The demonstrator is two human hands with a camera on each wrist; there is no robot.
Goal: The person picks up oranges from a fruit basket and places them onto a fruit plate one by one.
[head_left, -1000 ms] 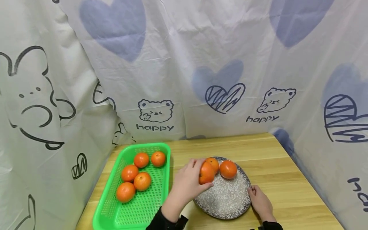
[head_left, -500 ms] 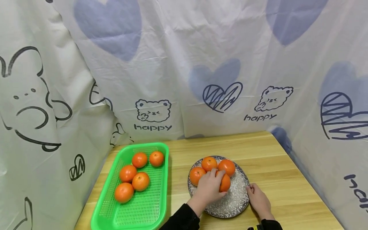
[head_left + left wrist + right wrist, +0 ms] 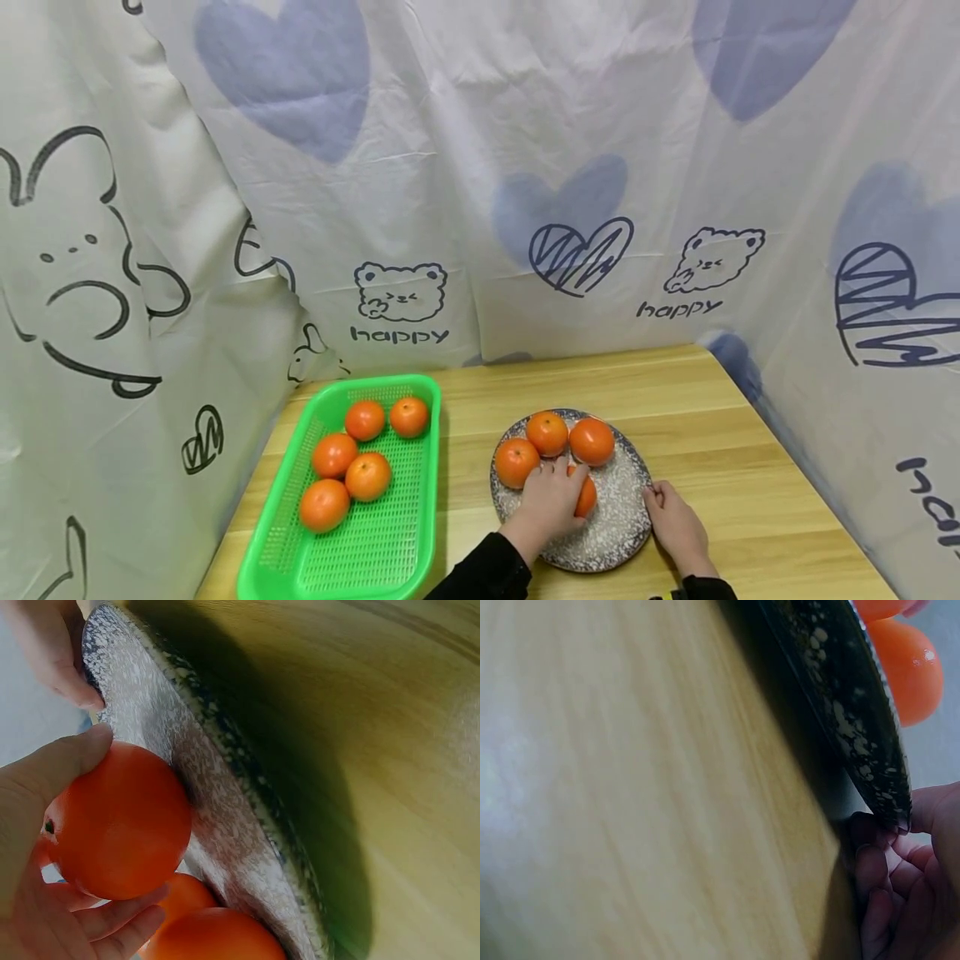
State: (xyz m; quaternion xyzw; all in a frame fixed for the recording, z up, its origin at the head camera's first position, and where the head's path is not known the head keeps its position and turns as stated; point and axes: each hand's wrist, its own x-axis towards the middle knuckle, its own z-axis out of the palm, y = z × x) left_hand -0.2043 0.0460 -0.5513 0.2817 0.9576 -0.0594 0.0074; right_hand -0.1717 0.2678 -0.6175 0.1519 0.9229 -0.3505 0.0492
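Observation:
My left hand (image 3: 551, 502) curls round an orange (image 3: 124, 821) low over the speckled grey plate (image 3: 611, 533). In the left wrist view its thumb lies on one side of the fruit and the fingers on the other, with a small green stem mark showing. Three more oranges rest on the far part of the plate: one at the left (image 3: 516, 463), one in the middle (image 3: 547, 433) and one at the right (image 3: 592, 442). My right hand (image 3: 677, 527) pinches the plate's right rim. The right wrist view shows its thumb above the dark rim (image 3: 889, 780) and fingers curled below.
A green plastic basket (image 3: 433, 467) stands on the wooden table (image 3: 720, 433) left of the plate, with several oranges (image 3: 335, 456) in it. Behind and beside the table hangs a white cloth (image 3: 465, 208) printed with hearts and bears.
My left hand has carried its orange from over the plate's left part rightward and down toward the plate's middle, uncovering the left orange. The right hand keeps its hold on the rim.

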